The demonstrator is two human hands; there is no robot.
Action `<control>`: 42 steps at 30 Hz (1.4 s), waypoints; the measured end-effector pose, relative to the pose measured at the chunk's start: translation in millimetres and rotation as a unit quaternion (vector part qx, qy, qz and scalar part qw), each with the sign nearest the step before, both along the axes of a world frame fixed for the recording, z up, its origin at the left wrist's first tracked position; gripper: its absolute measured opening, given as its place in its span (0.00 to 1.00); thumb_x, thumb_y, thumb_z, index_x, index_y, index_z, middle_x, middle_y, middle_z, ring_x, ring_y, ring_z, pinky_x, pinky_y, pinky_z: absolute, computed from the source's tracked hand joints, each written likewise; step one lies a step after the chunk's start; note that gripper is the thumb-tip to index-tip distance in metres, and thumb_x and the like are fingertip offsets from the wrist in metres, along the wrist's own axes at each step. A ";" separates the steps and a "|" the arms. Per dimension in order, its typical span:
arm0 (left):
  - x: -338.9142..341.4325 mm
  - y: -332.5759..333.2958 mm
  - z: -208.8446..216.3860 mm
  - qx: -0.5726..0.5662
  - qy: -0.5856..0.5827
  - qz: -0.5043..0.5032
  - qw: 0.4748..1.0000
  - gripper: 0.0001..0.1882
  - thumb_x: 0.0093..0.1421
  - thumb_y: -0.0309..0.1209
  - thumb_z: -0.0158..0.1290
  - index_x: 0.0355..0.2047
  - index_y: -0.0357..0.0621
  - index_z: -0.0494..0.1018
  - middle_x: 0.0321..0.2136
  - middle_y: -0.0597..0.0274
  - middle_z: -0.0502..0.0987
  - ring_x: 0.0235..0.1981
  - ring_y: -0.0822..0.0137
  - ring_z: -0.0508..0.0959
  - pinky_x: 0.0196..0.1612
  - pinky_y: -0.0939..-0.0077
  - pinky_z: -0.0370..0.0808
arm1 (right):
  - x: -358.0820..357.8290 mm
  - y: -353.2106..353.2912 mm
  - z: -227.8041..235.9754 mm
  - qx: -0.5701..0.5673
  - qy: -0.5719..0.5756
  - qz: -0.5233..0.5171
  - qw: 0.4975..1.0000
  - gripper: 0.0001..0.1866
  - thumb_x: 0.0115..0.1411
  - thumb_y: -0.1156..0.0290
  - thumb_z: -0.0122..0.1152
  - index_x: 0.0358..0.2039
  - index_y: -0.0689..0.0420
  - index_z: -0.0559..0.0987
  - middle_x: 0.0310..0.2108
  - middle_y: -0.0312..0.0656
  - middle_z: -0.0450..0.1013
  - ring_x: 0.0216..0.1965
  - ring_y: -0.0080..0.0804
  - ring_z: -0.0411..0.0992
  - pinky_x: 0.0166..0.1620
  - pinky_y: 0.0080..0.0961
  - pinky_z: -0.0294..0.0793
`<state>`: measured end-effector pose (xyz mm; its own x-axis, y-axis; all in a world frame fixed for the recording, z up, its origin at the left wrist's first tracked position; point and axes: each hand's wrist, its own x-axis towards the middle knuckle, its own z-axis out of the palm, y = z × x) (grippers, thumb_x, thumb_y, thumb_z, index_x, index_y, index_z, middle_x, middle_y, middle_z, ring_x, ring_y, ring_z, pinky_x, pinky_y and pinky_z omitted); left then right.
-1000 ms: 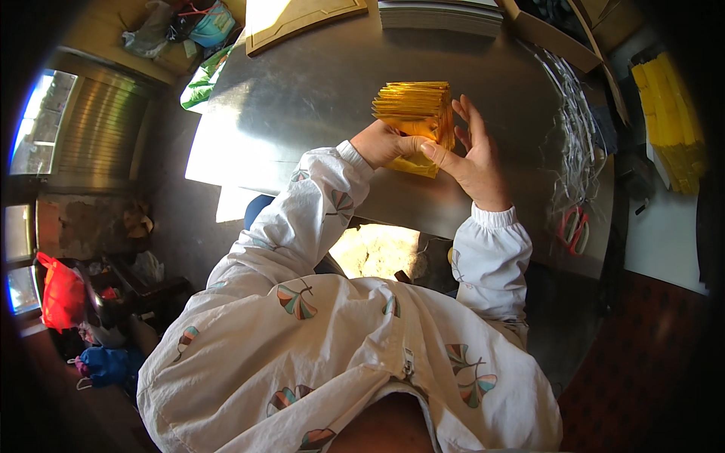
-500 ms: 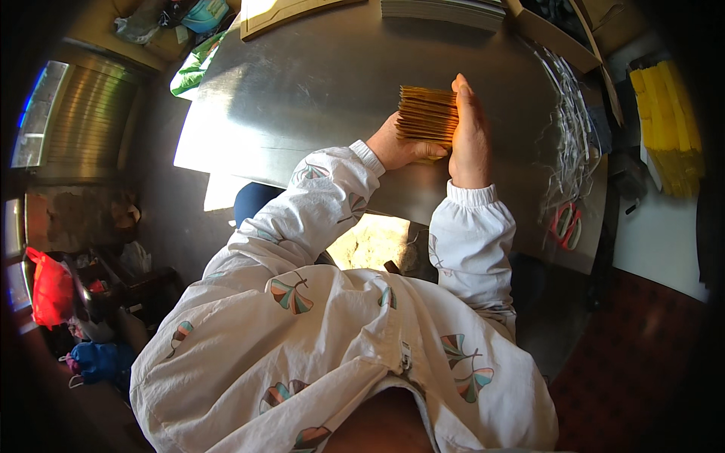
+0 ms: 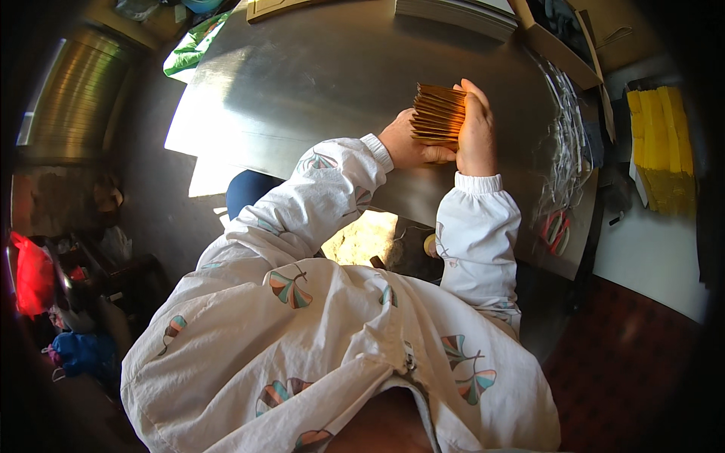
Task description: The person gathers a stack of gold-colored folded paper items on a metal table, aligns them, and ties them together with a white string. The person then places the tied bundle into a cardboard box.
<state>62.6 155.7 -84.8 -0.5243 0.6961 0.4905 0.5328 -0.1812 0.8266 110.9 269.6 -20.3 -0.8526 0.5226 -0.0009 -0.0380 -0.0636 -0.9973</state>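
Both of my hands grip a thick stack of golden-orange folded paper pieces [image 3: 438,113] above the metal table. My left hand [image 3: 408,143] wraps the stack from the left and below, its thumb along the near edge. On the other side my right hand [image 3: 477,136] presses its palm and upright fingers against the right end. The layers fan apart slightly on the left side. Some of my fingers are hidden behind the stack.
The shiny metal table [image 3: 317,90] bears a pile of pale sheets [image 3: 461,19] at the back. Tangled white strips [image 3: 568,136] and red-handled scissors [image 3: 556,232] lie along its right side. A cardboard box [image 3: 589,72] and yellow bundles [image 3: 661,143] are farther right; a green bag [image 3: 192,49] is back left.
The view has shifted a little. The paper stack in my hands appears slightly farther right and turned a bit, with its left edges more fanned. Both hands keep their hold.
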 end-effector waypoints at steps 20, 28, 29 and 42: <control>0.1 1.6 7.4 0.043 0.007 0.037 0.998 0.21 0.49 0.43 0.62 0.39 0.45 0.73 0.37 0.57 0.77 0.40 0.53 0.75 0.44 0.62 0.72 | -1.2 -15.3 37.7 0.668 -0.105 0.104 0.729 0.32 0.64 0.46 0.41 0.59 0.57 0.66 0.62 0.44 0.60 0.48 0.43 0.67 0.64 0.52 0.44; -3.1 1.8 -2.1 0.024 -0.002 0.033 0.999 0.21 0.47 0.40 0.62 0.40 0.47 0.72 0.40 0.59 0.75 0.42 0.53 0.74 0.48 0.61 0.70 | -2.5 -4.2 38.4 0.646 -0.008 0.157 0.747 0.46 0.54 0.35 0.50 0.58 0.65 0.64 0.55 0.55 0.66 0.52 0.49 0.67 0.61 0.47 0.53; -2.9 1.8 -3.1 0.025 -0.007 0.028 0.999 0.21 0.47 0.40 0.62 0.39 0.48 0.72 0.40 0.59 0.75 0.42 0.53 0.74 0.49 0.61 0.69 | 0.6 0.9 44.2 0.637 0.008 0.194 0.746 0.47 0.52 0.35 0.53 0.58 0.65 0.64 0.54 0.55 0.66 0.52 0.49 0.67 0.61 0.46 0.53; -15.1 20.9 84.7 -0.421 0.292 -0.031 0.858 0.29 0.44 0.47 0.65 0.42 0.46 0.67 0.31 0.61 0.78 0.36 0.58 0.78 0.51 0.61 0.64 | 49.4 46.0 23.7 0.454 -0.002 0.101 0.885 0.30 0.43 0.69 0.73 0.46 0.61 0.69 0.43 0.48 0.71 0.42 0.39 0.72 0.45 0.32 0.73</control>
